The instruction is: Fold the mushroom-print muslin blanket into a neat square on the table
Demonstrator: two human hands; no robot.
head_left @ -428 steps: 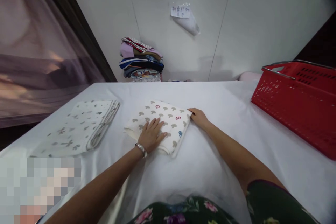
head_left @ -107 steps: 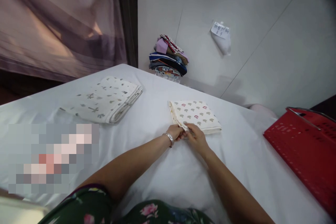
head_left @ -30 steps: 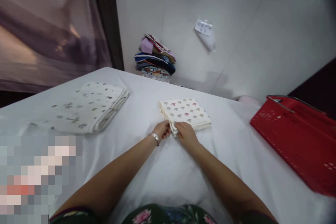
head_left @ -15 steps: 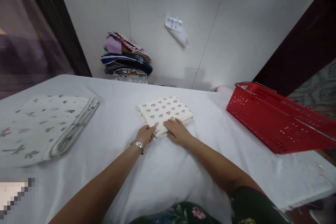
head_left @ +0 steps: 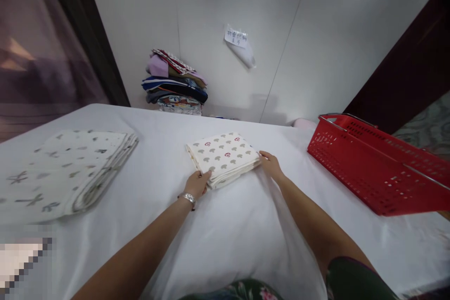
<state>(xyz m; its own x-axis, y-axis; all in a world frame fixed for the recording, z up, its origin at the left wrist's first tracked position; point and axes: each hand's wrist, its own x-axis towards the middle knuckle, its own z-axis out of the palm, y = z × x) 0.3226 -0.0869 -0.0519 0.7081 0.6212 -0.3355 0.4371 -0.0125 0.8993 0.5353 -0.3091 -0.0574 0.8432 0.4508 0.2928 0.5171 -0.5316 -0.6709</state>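
A folded white cloth (head_left: 225,154), printed with grey mushroom shapes and a few red ones, lies flat in the middle of the table. My left hand (head_left: 197,185) is closed on its near left corner, thumb on top and fingers underneath. At the right corner, my right hand (head_left: 272,165) grips the edge of the layers; its thumb is hard to see. A bracelet circles my left wrist. Farther left lies a larger folded white cloth (head_left: 80,164) with dark leaf-like prints, touched by neither hand.
A red plastic basket (head_left: 369,168) with metal handles stands on the right of the white-covered table (head_left: 225,243). Behind the table is a stack of folded fabrics (head_left: 176,84) against the wall. A paper note (head_left: 237,40) hangs on the wall.
My right hand has moved from the cloth's near edge out to its right corner. My left hand stays at the near left corner. The view has shifted slightly.
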